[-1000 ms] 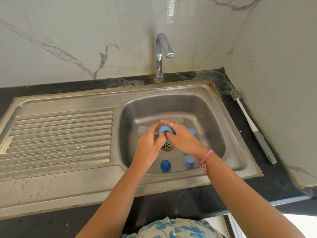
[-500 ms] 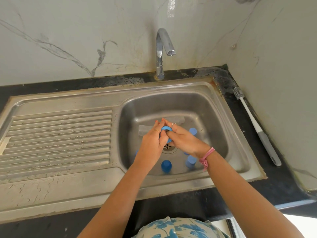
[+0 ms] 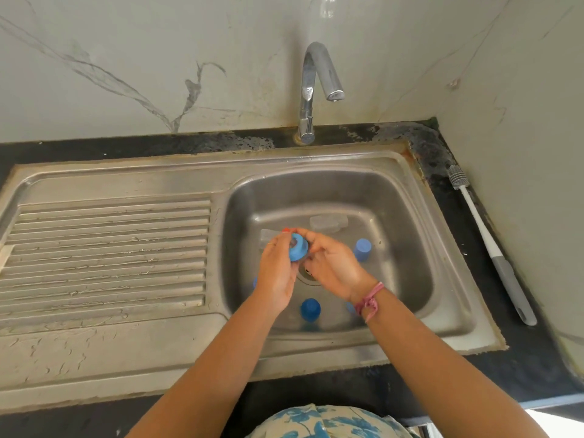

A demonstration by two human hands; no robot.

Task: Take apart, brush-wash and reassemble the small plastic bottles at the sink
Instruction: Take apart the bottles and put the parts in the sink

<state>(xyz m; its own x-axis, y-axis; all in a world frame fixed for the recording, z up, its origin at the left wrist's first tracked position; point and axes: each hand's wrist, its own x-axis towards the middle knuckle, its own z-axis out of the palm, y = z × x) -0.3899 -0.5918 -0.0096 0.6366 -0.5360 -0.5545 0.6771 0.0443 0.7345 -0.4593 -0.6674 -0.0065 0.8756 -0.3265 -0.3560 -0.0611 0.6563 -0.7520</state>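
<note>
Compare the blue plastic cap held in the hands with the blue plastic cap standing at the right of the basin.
The held blue ring-shaped cap is up above the drain, tilted on its side in the grip of the left hand; the blue cylindrical cap at the right stands upright on the sink floor, untouched. The held one looks wide and flat with an open hollow facing the camera; the standing one looks taller, narrower and closed on top. Both are blue plastic.

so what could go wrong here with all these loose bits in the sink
1. The left hand holds the blue ring cap right over the open drain; a small part dropped here could land in it.
2. Loose blue caps stand in the basin, where a moving arm could knock them over.
3. The bottle brush lies off on the counter, so reaching it means letting go of something.
</note>
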